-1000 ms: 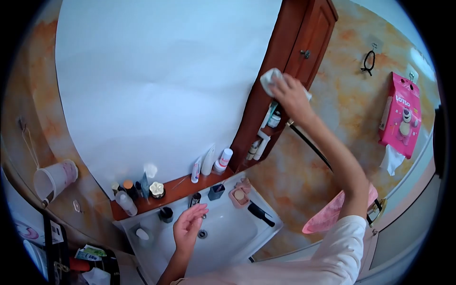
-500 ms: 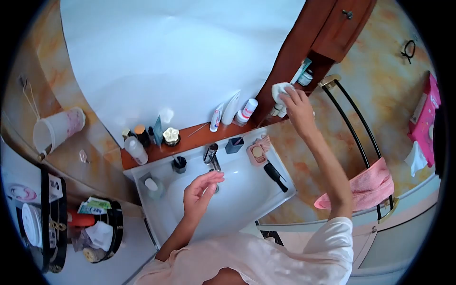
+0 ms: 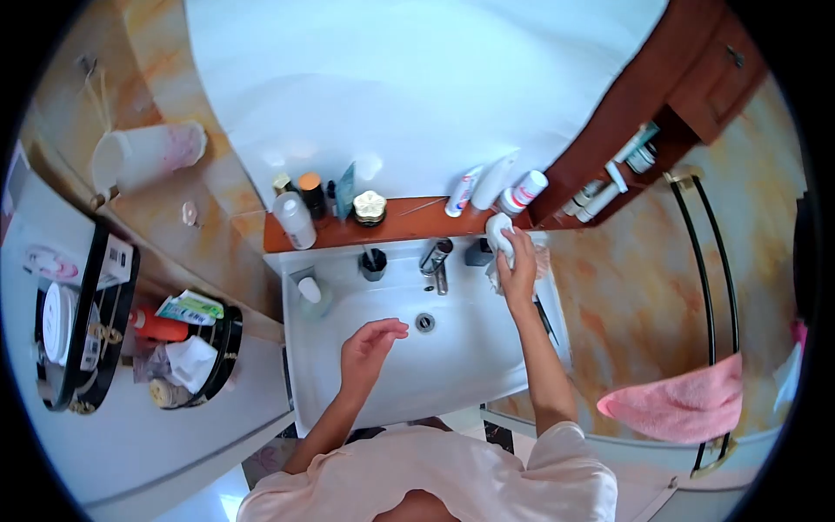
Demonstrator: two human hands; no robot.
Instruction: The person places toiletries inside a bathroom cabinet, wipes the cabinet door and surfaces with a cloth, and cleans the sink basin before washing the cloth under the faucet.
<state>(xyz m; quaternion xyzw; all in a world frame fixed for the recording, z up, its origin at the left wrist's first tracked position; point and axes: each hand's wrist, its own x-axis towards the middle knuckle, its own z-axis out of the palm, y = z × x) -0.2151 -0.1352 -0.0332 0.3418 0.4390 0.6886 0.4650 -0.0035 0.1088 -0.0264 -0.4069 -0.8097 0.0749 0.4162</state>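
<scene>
My right hand (image 3: 520,268) has its fingers wrapped round a white, cloth-like bundle (image 3: 500,235) above the right back corner of the sink; its exact kind is unclear. Over the basin of the white sink (image 3: 330,383), my left hand (image 3: 372,350) hovers with nothing in it, fingers stretched out and slightly curved. The chrome faucet (image 3: 437,259) stands between the two hands, at the back. Close to my right hand is a dark grey cup (image 3: 478,253). The hand and bundle partly hide a pink soap dish (image 3: 543,261) and a black-handled item (image 3: 544,318).
Along the wooden shelf (image 3: 409,217) stand a white bottle (image 3: 295,220), a flower-lidded jar (image 3: 370,208) and several tubes. A black cup (image 3: 373,264) and a soap dispenser (image 3: 313,296) sit on the sink's left. A pink towel (image 3: 683,402) hangs on the right rail.
My right hand has brought the white bundle from beside the wooden cabinet down and left to the sink's back edge. My left hand keeps about the same pose. The view has shifted right.
</scene>
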